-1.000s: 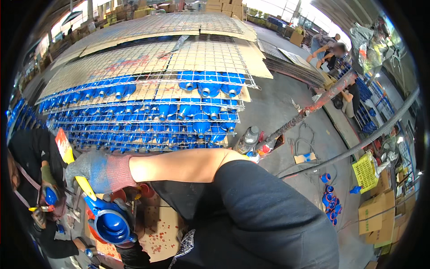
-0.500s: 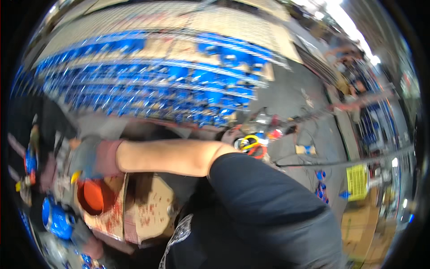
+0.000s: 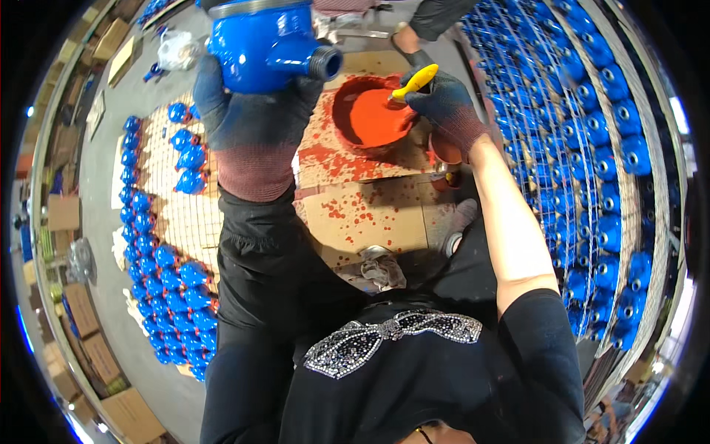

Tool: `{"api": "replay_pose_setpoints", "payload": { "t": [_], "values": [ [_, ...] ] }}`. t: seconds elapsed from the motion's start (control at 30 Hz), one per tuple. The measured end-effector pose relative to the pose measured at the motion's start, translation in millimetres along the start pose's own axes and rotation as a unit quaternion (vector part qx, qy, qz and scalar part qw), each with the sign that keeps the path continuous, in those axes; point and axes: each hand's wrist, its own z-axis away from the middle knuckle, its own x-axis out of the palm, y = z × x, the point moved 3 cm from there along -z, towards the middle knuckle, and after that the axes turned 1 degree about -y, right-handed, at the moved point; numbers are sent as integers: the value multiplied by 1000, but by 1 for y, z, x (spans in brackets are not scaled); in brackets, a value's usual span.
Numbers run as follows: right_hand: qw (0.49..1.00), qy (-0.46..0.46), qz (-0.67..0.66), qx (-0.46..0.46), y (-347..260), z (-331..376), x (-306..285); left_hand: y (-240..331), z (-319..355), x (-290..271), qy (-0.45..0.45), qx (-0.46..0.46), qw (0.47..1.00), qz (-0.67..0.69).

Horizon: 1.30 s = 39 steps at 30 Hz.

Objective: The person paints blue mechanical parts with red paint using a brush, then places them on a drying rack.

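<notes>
Gripping blue casting [image 3: 270, 41] w/ our left hand [image 3: 251, 111], fingers wrapped; right hand [image 3: 442, 100] fingers closed on yellow brush [image 3: 416, 81] over red paint bucket [image 3: 373, 115].

This is a factory or workshop floor where cast metal fittings get painted. Rows of identical blue valve bodies [image 3: 174, 296] lie on the concrete floor [image 3: 103, 170] and hang on wire racks [image 3: 592, 185]. A tub of red paint [image 3: 373, 115] sits on paint-spattered cardboard [image 3: 370, 211], and cardboard boxes [image 3: 89, 333] line the edge.
</notes>
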Motion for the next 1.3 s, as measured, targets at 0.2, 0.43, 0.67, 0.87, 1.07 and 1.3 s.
{"api": "replay_pose_setpoints", "payload": {
  "t": [0.2, 0.43, 0.67, 0.87, 1.07, 1.3],
  "values": [
    [997, -55, 44, -40, 52, -16, 49, 5, 5, 7, 153, 72, 985, -45],
    [992, -113, 26, 43, 57, -8, 39, 14, 10, 3, 178, 70, 977, -96],
    [996, -61, 53, 48, -1, 32, 19, -2, 23, -29, 249, 20, 958, -137],
    [958, 166, -162, -166, -87, 66, -42, -42, 26, 4, 246, 41, 826, -506],
    [941, 214, -92, -245, -115, 83, -70, -71, 26, 22, -2, 166, 517, -840],
    [952, 204, -84, -213, -108, 86, -76, -84, 16, 20, -79, 141, 476, -865]
  ]
}}
